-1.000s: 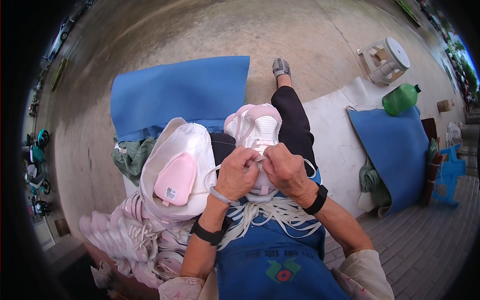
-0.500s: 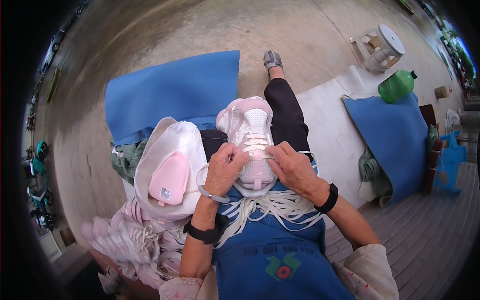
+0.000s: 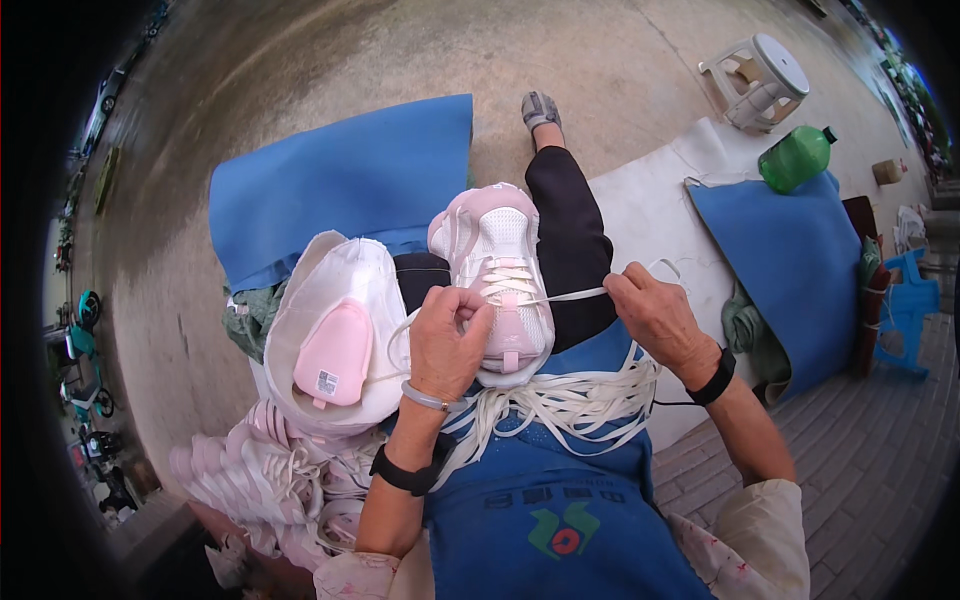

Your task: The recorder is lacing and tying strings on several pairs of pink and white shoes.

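Observation:
A pink-and-white sneaker (image 3: 497, 228) lies on my lap, toe pointing away, with flat white laces crossing its pink tongue. My right hand (image 3: 660, 315) pinches one shoelace (image 3: 575, 296), drawn taut sideways from the eyelets; its free end loops beyond the fingers. At the shoe's left edge, my left hand (image 3: 450, 335) is closed, fingertips on the other side of the lacing, and a lace curls out beside it. Its exact grip is partly hidden. Over my blue apron (image 3: 540, 530) is spread a bundle of loose white laces (image 3: 560, 405).
Left of the sneaker rests a white fabric-like holder (image 3: 285, 375) with a pink padded piece (image 3: 335, 355) in it. Stacked pink-and-white shoe uppers (image 3: 250, 480) lie below. Blue sheets (image 3: 340, 180), a green bottle (image 3: 797, 160), a white stool (image 3: 765, 80) and a blue stool (image 3: 905, 310) stand around.
My right hand has moved right, away from the shoe, pulling the lace out straight. My left hand has shifted slightly down beside the shoe.

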The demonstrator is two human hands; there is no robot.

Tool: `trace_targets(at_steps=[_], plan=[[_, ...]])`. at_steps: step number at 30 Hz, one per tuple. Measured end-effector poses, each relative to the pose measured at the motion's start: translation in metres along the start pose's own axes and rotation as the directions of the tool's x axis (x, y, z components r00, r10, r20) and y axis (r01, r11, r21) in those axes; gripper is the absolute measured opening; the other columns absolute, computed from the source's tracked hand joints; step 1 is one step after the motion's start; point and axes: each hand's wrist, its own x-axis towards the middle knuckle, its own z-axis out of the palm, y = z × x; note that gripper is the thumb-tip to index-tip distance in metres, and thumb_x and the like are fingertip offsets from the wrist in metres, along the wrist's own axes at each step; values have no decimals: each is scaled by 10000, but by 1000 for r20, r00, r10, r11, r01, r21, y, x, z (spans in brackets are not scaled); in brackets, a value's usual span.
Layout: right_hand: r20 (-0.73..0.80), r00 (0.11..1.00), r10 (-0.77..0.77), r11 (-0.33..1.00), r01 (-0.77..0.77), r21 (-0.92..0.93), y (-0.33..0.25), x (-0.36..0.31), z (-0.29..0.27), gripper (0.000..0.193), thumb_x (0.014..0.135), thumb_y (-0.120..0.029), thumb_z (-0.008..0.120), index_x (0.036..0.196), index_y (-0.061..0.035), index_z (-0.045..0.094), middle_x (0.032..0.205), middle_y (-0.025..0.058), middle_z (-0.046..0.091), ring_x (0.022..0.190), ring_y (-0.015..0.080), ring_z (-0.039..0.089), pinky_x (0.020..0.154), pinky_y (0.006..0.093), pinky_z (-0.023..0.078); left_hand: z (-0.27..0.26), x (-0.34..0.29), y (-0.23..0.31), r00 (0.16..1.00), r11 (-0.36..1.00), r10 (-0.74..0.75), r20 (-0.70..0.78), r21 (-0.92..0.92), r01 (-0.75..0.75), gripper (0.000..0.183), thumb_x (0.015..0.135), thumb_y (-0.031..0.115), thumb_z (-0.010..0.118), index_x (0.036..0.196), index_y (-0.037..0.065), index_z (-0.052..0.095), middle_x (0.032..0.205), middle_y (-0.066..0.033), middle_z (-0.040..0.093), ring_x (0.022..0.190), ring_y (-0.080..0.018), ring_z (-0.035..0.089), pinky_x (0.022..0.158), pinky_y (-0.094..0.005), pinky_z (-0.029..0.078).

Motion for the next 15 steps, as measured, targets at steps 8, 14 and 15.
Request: trace_targets(at_steps=[8,14,15], plan=[[-72,992,106,937,-75,341,-33,13,10,220,860,-126,634,1060,-61,570,893,114,513,671,302,604,594,394,507,-32,-24,2,992,977,42,117,205,-65,200,789,90,699,927,14,576,809,-123,586,723,-251,587,672,-343,481],[-7,1000,18,987,-17,157,-35,17,36,115,835,-113,650,923,-61,597,813,83,490,625,259,570,532,355,481,-37,-29,11,958,946,-125,258,323,37,190,801,105,703,910,21,572,747,-103,587,717,-245,602,641,-339,481],[-39,999,-12,996,15,87,-34,19,36,98,822,-98,654,890,-64,593,812,76,488,607,250,563,513,349,475,-35,-30,8,961,946,-116,251,322,30,178,805,99,698,912,26,574,769,-103,591,718,-246,610,636,-340,484]])
